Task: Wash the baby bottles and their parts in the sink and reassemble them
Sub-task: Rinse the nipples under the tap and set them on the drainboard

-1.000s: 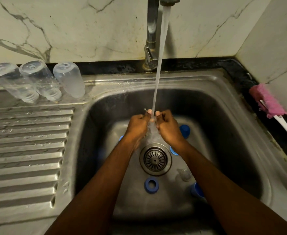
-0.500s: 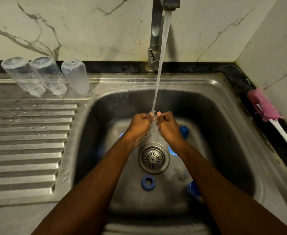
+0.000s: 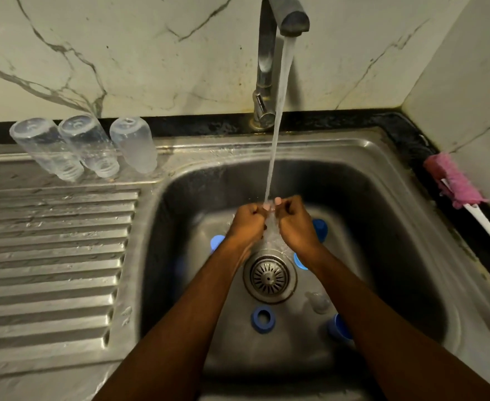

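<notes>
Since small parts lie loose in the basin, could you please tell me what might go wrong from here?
Whatever the left hand and right hand hold under the water stream could slip; it is too blurred to name. The blue ring and clear nipple near the drain sit in the runoff and may get re-soiled.

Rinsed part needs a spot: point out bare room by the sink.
Free: the ribbed drainboard, nearer than the three upturned bottles. Crowded: the basin floor, where blue ring, caps and clear teat surround the drain, left hand and right hand above.
</notes>
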